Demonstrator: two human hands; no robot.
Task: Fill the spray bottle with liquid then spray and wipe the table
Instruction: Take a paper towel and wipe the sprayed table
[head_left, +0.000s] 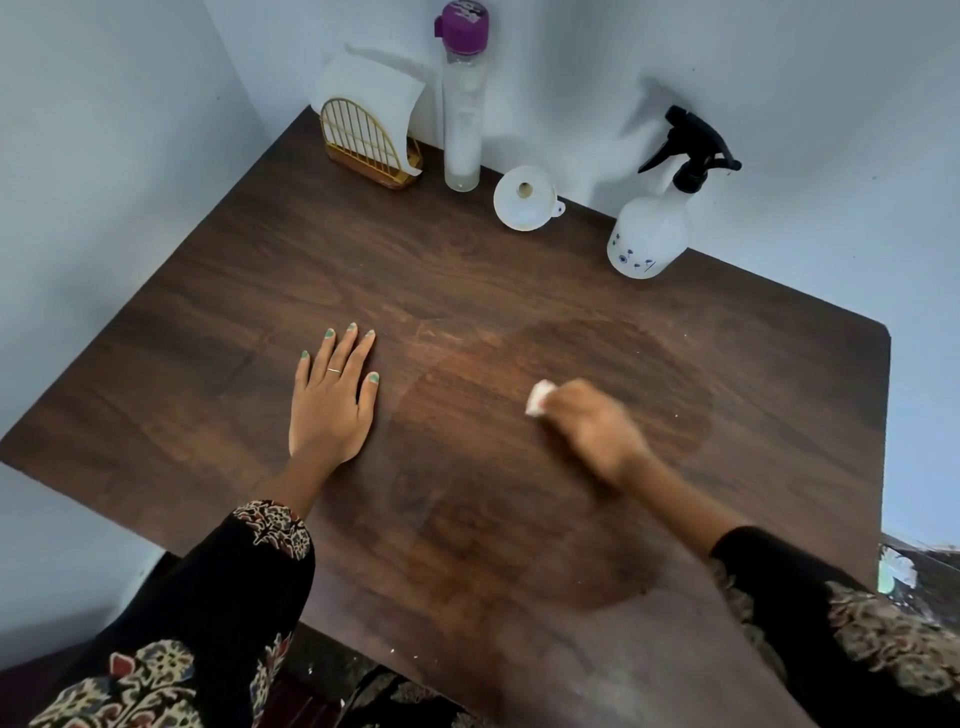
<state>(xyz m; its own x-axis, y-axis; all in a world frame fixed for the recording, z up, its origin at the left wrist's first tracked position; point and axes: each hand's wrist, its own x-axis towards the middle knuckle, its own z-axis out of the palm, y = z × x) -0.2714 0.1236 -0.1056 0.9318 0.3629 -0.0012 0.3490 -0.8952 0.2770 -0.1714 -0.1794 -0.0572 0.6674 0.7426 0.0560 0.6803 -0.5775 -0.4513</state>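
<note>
A white spray bottle (652, 228) with a black trigger head stands upright at the back right of the dark wooden table (218, 322). My right hand (592, 426) is blurred and pressed on the table's middle, closed on a small white tissue (538, 398) that sticks out past the fingers. Around it the wood shows a darker, damp-looking patch (571, 467). My left hand (332, 400) lies flat on the table to the left, fingers together, holding nothing.
Along the back wall stand a gold wire napkin holder (363, 143) with white paper, a tall clear bottle (462, 98) with a purple cap, and a white funnel (525, 197) lying on the table. The table sits in a wall corner.
</note>
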